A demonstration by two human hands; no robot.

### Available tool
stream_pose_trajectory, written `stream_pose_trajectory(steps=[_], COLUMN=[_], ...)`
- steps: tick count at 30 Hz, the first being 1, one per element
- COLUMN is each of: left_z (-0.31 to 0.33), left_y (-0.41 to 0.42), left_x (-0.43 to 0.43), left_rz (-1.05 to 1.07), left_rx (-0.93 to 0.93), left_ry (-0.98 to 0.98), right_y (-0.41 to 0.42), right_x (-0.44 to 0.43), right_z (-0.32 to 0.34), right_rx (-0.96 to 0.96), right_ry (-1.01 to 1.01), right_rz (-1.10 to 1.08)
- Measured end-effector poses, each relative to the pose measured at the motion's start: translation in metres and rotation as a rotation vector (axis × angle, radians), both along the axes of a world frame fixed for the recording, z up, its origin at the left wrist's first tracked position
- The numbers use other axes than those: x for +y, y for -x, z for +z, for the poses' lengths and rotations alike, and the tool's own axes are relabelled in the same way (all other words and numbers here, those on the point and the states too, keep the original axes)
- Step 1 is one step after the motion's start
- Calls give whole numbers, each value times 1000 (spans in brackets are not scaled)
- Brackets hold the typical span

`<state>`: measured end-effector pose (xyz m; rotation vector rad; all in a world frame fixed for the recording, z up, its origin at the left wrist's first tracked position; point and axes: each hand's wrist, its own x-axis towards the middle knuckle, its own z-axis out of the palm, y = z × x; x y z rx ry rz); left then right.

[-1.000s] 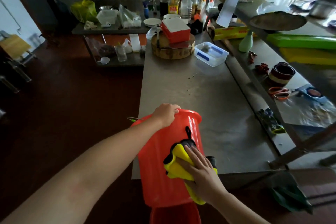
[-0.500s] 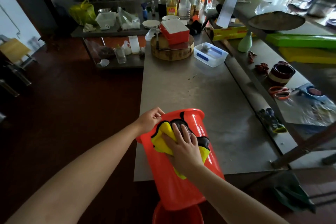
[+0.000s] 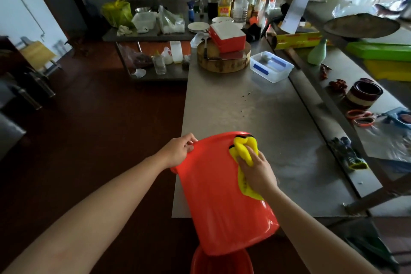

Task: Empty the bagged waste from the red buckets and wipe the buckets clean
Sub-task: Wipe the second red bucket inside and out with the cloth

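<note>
A long stainless steel worktable [image 3: 255,118] runs from the near centre to the far side of a dim kitchen, with dark red floor to its left and a steel shelf unit along its right. At the table's near left corner a red bucket [image 3: 222,202] is held tilted on its side, its rim pointing away toward the far end and its base nearest the camera, leaning against the table edge. Below it, at the bottom edge of the view, the rim of a second red bucket [image 3: 220,262] shows, partly hidden by the first.

The left hand [image 3: 179,151] is clamped on the tilted bucket's rim at its left side, fingers curled over the lip. The right hand [image 3: 258,171] presses a yellow cloth [image 3: 244,151] with a dark edge flat against the bucket's outer wall near the rim; the cloth bunches ahead of the fingers and trails under the palm.

Farther along the table sit a round wooden chopping block [image 3: 222,62] with a red box [image 3: 228,37] resting on it, and just to the right a clear plastic container [image 3: 271,69] with blue clips. Oil and sauce bottles [image 3: 224,4] stand at the far end. Orange-handled scissors [image 3: 360,118] lie on the right shelf.
</note>
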<state>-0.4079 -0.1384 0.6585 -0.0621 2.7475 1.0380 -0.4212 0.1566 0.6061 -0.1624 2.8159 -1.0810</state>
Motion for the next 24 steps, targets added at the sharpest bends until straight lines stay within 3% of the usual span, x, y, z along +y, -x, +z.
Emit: stream_pose_trajectory(steps=[4,11,18,24], left_z=[8,19,24,21], left_y=[-3,4,13,17], left_x=[4,39,37,37], left_rz=[-22,-26,-21,-69], left_rx=[1,128,101,65], left_ry=[85,149,159,155], right_y=[8,-9,-85,-125], right_x=[10,4,-39,-66], right_z=[-7,3,8,6], right_rx=[-93,-89,360,482], right_ry=[120,89,-427,-608], right_rz=[-72,-78,288,627])
